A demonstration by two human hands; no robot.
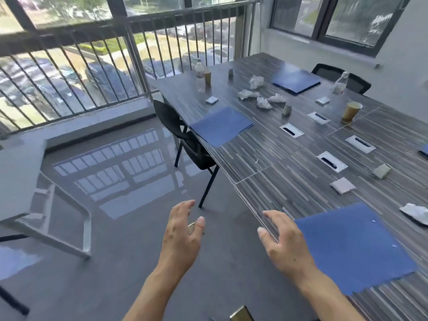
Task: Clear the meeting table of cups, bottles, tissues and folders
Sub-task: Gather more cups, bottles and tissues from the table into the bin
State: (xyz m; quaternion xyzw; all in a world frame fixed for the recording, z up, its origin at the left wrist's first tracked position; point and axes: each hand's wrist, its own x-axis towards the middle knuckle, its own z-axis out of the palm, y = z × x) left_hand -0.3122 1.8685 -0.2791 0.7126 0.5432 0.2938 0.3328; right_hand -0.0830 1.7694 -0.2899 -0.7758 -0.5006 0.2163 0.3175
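Observation:
A long striped-wood meeting table runs from near right to far centre. A blue folder lies at its near edge; my right hand hovers open over the table edge beside its left side. My left hand is open over the floor, left of the table. A second blue folder overhangs the left edge, a third lies far back. Crumpled tissues cluster mid-table. A paper cup stands at right. Bottles stand at the far left edge, and another bottle far right.
A black chair is tucked under the table's left side, another at the far side. A grey side table stands at left. Railing and windows close the far side. Cable ports and small pads dot the tabletop.

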